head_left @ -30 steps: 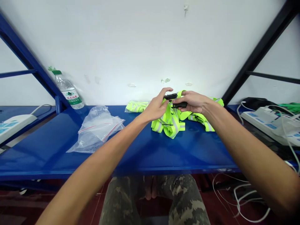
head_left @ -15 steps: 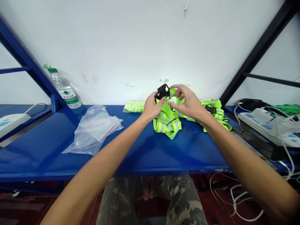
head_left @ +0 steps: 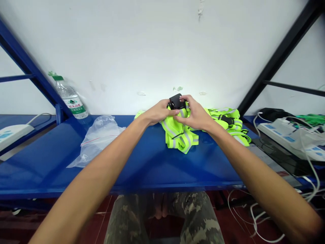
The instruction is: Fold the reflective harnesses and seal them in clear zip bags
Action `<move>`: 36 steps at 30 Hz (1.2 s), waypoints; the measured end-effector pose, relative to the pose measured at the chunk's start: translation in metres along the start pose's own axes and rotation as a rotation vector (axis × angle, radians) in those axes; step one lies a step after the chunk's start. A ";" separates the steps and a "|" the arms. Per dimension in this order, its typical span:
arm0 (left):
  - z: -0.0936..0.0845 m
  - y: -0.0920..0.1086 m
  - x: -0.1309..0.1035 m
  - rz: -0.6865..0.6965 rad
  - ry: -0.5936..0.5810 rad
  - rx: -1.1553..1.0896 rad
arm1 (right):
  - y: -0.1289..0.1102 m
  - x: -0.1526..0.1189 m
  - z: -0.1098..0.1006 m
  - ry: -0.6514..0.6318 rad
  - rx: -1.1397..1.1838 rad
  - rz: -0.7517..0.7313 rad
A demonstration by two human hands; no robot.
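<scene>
A black buckle piece [head_left: 177, 101] is held up between my hands, above a bunched neon-yellow strap [head_left: 180, 135] with grey reflective stripes. My left hand [head_left: 161, 111] grips the buckle's left side and lower edge. On the right, my right hand [head_left: 192, 113] pinches the buckle and the strap beside it between thumb and fingers. The strap hangs down onto the blue table [head_left: 162, 169]. More neon straps [head_left: 228, 120] with a black buckle lie to the right, beyond my right wrist. Another neon bundle is mostly hidden behind my left hand.
Clear plastic bags [head_left: 98, 135] lie left of my left forearm. A water bottle [head_left: 73, 101] leans by the wall at the back left. Power strips [head_left: 291, 139], a dark flat panel [head_left: 276, 154] and white cables are at the right. Metal frame bars slope up on both sides.
My right hand has closed in on the buckle and strap, where its fingers were apart before. My left hand and forearm have shifted left, covering more of the bags, and the buckle has turned slightly.
</scene>
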State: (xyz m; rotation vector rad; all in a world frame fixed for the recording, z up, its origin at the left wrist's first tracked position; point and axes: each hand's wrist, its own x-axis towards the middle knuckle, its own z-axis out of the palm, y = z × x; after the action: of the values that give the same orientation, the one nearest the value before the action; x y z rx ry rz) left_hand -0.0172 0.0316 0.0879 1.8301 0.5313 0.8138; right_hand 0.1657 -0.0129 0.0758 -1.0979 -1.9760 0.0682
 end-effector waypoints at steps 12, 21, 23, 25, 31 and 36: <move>-0.025 0.015 0.008 -0.019 0.376 0.031 | 0.016 0.015 -0.045 0.043 0.254 0.246; -0.043 0.026 0.008 -0.006 0.383 0.020 | 0.029 0.012 -0.072 0.165 0.835 0.498; -0.045 0.021 0.009 0.046 0.404 0.131 | 0.029 0.010 -0.070 0.222 0.880 0.489; -0.047 0.016 0.012 0.110 0.437 0.254 | 0.028 0.009 -0.068 0.269 0.941 0.468; -0.060 0.012 0.021 0.307 0.613 0.566 | 0.017 0.014 -0.073 0.305 0.907 0.391; -0.046 0.005 0.016 0.225 0.553 0.614 | 0.012 0.009 -0.058 0.143 0.853 0.486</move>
State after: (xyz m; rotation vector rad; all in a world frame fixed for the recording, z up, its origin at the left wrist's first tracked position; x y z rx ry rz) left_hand -0.0406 0.0697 0.1090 2.2413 1.0244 1.4464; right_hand 0.2120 -0.0182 0.1129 -0.9225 -1.2793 0.9647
